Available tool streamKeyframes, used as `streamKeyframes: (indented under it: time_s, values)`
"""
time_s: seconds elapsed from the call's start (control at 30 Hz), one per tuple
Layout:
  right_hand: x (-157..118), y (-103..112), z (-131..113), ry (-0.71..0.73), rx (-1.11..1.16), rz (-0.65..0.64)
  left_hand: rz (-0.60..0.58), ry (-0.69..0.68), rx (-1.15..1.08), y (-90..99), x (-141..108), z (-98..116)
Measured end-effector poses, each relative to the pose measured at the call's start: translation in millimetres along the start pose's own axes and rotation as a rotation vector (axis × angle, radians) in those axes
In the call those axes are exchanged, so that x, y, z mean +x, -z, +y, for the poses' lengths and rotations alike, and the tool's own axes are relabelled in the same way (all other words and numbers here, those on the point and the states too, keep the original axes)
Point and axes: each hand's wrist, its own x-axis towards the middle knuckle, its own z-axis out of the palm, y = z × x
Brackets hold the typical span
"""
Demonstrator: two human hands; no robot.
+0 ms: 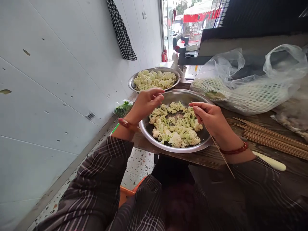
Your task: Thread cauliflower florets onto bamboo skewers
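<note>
My right hand [209, 117] pinches a thin bamboo skewer [222, 154] over the right side of a metal bowl [150, 136]. The skewer slants down past my wrist, and no floret shows on it. My left hand [148, 104] hovers above the bowl's left rim, thumb and fingers apart, with nothing visible in it. Loose cauliflower florets [176, 138] lie spread in the bowl beneath both hands. Behind it, a second metal bowl [131, 84] is heaped with paler cauliflower [154, 78], with several skewers lying across its right part.
A bundle of bamboo skewers [271, 136] lies on the wooden table [207, 158] at right. Near it is a pale-handled tool [271, 161]. Plastic bags [255, 86] with netted foam stand behind. Bagged greens [123, 108] sit by the left wall [60, 96]. An orange stool [126, 194] is below.
</note>
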Motion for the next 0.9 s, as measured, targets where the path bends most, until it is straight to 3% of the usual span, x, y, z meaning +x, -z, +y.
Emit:
streamKeyframes:
  time_s: [0.1,0.2,0.37,0.6,0.77,0.9]
  values:
    - [-2.8,0.4,0.8,-0.014,-0.004,-0.009,-0.236,-0.088,0.410,-15.2,28.3,-6.1]
    - [-5.6,0.7,0.9,-0.066,0.050,-0.009,-0.399,-0.094,0.772,-35.7,40.7,-22.0]
    - [-13.1,-0.8,-1.4,-0.099,0.148,0.038,-0.543,-0.047,1.011,-56.0,40.1,-44.3]
    - [-16.0,-1.8,-4.7,-0.089,0.170,0.079,-0.621,-0.124,1.038,-64.4,45.4,-61.4]
    - [-15.5,-2.0,-4.6,-0.050,0.158,0.093,-0.561,-0.076,0.903,-72.6,50.0,-72.1]
    - [-15.3,-3.9,-2.9,-0.009,0.150,0.127,-0.451,-0.031,0.817,-68.4,55.4,-71.2]
